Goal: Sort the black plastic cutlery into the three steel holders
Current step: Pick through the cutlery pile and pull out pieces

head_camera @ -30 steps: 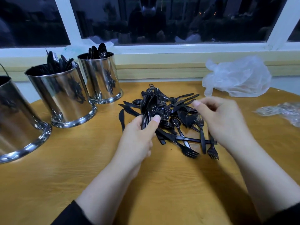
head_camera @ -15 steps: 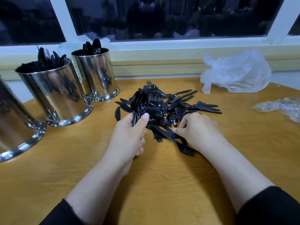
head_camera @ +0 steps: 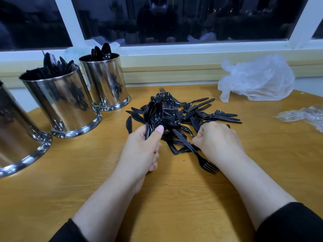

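A heap of black plastic cutlery (head_camera: 185, 116) lies in the middle of the wooden table (head_camera: 70, 172). My left hand (head_camera: 141, 151) grips a stacked bunch of black spoons (head_camera: 153, 116), bowls pointing up and away. At the heap's near right edge my right hand (head_camera: 216, 140) is curled over the cutlery, fingertips pinching a piece there; which piece is hidden. Three steel holders stand at the left: the far one (head_camera: 104, 81) holds spoons, the middle one (head_camera: 63, 100) holds several black pieces, the near one (head_camera: 15, 137) is cut off by the frame.
A crumpled clear plastic bag (head_camera: 257, 79) lies at the back right by the window sill. Clear wrapping (head_camera: 304, 116) lies at the right edge. A single black fork (head_camera: 204, 161) sticks out of the heap toward me. One knife (head_camera: 129, 124) lies apart on the left.
My right hand has come from the heap's right side down to its near edge and curled onto the cutlery. The left hand keeps its grip on the spoons.
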